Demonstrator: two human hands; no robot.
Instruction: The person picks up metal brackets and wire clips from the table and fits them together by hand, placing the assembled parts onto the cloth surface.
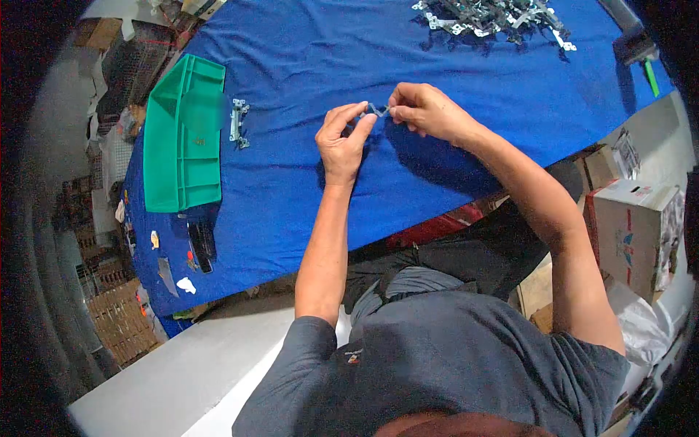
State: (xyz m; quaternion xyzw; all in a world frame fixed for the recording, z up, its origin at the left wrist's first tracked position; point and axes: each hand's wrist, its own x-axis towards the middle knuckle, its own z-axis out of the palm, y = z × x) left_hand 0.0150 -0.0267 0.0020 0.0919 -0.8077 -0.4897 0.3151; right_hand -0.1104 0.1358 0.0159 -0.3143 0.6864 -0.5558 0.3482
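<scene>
Between my two hands, over the blue cloth, is a small grey bent piece point(378, 111), too small to name for certain. My left hand point(344, 138) pinches its left end between thumb and fingertips. At the other end, my right hand point(429, 113) is closed on it with thumb and index finger. Left of my hands, a pale metal bracket-like part point(239, 124) lies on the cloth beside the green bin. A heap of similar black and silvery parts point(495, 18) lies at the far side of the table.
A green plastic bin point(184, 197) stands at the left on the blue cloth point(291, 218). Near the left edge lie a black object point(202, 247), a blade-like piece point(167, 277) and white scraps point(186, 285). A cardboard box point(626, 226) stands at the right, below table level.
</scene>
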